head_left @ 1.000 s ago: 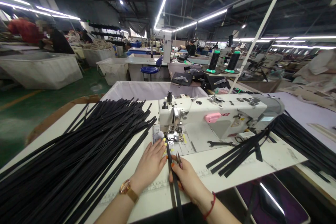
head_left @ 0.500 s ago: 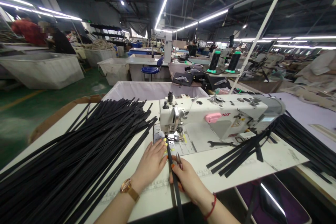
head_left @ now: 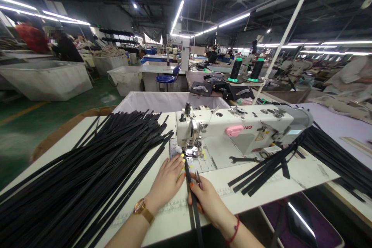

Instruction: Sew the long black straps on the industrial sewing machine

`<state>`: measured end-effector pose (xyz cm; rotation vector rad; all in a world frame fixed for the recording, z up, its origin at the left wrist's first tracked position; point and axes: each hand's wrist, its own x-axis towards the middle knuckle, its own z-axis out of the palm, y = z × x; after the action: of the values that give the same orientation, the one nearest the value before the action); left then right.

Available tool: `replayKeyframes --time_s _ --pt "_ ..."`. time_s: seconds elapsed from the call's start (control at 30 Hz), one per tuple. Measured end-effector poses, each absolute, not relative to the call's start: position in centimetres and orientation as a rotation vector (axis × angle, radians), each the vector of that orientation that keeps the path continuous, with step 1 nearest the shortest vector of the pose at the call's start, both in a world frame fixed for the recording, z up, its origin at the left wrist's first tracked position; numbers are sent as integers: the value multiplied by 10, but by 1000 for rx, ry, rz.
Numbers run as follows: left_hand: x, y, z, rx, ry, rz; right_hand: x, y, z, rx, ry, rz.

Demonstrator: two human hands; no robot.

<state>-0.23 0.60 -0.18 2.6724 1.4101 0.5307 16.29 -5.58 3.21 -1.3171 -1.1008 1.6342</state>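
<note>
A narrow black strap (head_left: 194, 209) runs from the table's front edge up under the presser foot of a white sewing machine (head_left: 238, 130). My left hand (head_left: 167, 180) lies flat on the table left of the strap, fingers stretched toward the needle. My right hand (head_left: 207, 198) is closed around the strap lower down and also holds small thread snips (head_left: 198, 178) between its fingers.
A big heap of black straps (head_left: 87, 174) covers the table's left half. More straps (head_left: 270, 166) lie right of the machine, beside a wrench (head_left: 242, 159). A white bin (head_left: 168, 100) stands behind the table. Two thread cones (head_left: 247, 69) stand at the back. Other people work far left.
</note>
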Motion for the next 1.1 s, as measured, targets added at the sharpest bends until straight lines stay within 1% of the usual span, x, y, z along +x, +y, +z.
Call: replayKeyframes --time_s 0.67,1.0,1.1 --pt "-2 5 -1 2668 1394 587 165 -69 43 -1365 -1148 1567" --pt "-2 3 -1 2637 1389 588 172 -80 30 -1393 -1214 1548" --pt "-6 17 7 2613 1404 594 179 -86 21 -1369 -1262 1564"
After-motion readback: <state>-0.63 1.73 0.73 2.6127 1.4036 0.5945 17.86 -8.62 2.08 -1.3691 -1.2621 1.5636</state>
